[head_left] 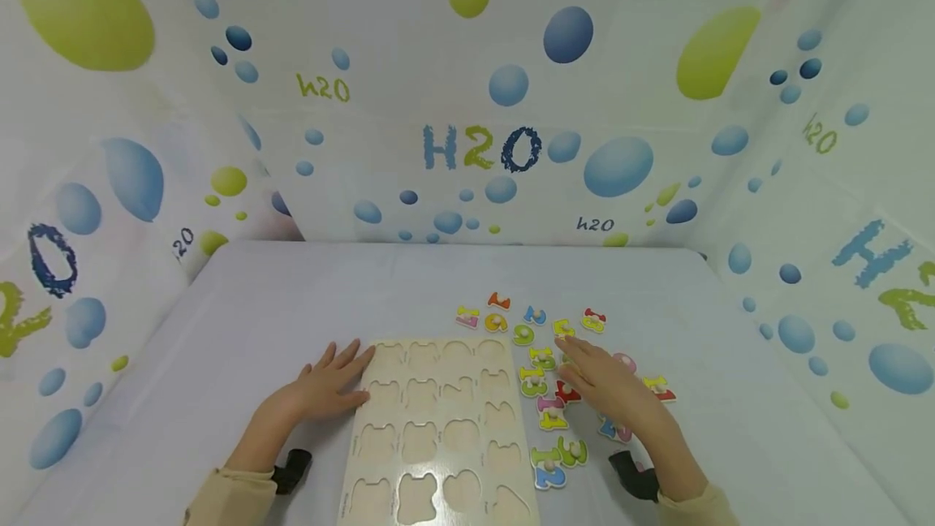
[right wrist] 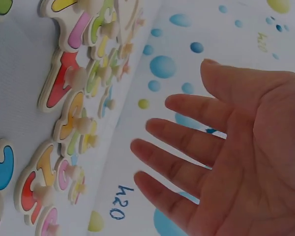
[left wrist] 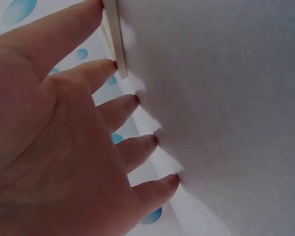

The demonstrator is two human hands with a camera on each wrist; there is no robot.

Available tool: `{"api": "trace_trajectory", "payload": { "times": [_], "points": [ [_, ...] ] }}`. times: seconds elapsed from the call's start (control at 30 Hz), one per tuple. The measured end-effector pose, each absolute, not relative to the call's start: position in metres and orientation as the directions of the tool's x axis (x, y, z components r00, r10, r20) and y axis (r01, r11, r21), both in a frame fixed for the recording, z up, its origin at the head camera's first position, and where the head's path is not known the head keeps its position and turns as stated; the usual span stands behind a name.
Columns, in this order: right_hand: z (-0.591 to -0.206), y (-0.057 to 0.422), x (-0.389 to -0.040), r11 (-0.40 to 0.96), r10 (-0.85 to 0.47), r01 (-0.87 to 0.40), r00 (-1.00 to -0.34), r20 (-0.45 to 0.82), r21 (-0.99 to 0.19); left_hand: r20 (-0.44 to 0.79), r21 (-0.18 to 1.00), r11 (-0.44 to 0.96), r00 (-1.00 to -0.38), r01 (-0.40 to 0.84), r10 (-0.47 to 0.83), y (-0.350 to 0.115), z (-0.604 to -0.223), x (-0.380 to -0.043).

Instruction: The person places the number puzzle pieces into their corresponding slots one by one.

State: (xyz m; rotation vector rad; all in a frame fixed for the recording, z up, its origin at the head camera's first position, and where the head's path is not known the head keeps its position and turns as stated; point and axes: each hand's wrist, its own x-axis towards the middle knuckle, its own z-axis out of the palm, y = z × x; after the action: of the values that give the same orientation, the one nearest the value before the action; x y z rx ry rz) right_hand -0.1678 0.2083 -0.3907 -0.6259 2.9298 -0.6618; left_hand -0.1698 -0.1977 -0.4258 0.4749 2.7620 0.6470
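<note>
Board (head_left: pixel 440 418): flat on table (head_left: pixel 292 291), long axis running front to back; pale wood, shaped recesses. Left hand (head_left: pixel 326 386): fingers spread, empty, touching left edge. Right hand (head_left: pixel 609 380): fingers extended, empty, above puzzle pieces (head_left: pixel 551 420)

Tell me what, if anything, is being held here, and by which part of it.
Nothing is held: the left grip only touches the edge of the wooden board, and the right grip is empty above the number pieces.
</note>
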Motion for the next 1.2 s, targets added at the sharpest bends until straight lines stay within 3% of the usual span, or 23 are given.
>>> {"api": "trace_trajectory", "payload": {
  "times": [0.23,0.4,0.57,0.7,0.87,1.0,1.2],
  "points": [
    [-0.388,0.205,-0.154,0.804,-0.448,-0.399,-0.894,-0.008,-0.44,-0.158,0.498,0.814,-0.892,0.298,0.424,-0.205,-0.424,-0.17],
    [-0.394,0.204,-0.14,0.767,-0.546,-0.416,-0.823,-0.158,-0.488,-0.15,0.498,0.803,-0.879,0.328,0.453,-0.21,-0.431,-0.174],
    [-0.404,0.197,-0.134,0.817,-0.535,-0.408,-0.8,-0.271,-0.409,-0.143,0.5,0.803,-0.883,0.325,0.447,-0.209,-0.433,-0.176],
    [-0.41,0.189,-0.133,0.843,-0.517,-0.421,-0.807,-0.285,-0.336,-0.144,0.491,0.81,-0.887,0.322,0.44,-0.208,-0.433,-0.176],
    [-0.413,0.187,-0.132,0.852,-0.504,-0.407,-0.81,-0.299,-0.331,-0.15,0.497,0.809,-0.887,0.314,0.437,-0.208,-0.432,-0.173],
    [-0.413,0.189,-0.133,0.81,-0.557,-0.439,-0.784,-0.275,-0.389,-0.156,0.496,0.811,-0.887,0.31,0.434,-0.207,-0.431,-0.172],
    [-0.414,0.193,-0.139,0.674,-0.695,-0.529,-0.691,-0.2,-0.515,-0.151,0.479,0.824,-0.896,0.303,0.418,-0.208,-0.432,-0.171]
  ]
}}
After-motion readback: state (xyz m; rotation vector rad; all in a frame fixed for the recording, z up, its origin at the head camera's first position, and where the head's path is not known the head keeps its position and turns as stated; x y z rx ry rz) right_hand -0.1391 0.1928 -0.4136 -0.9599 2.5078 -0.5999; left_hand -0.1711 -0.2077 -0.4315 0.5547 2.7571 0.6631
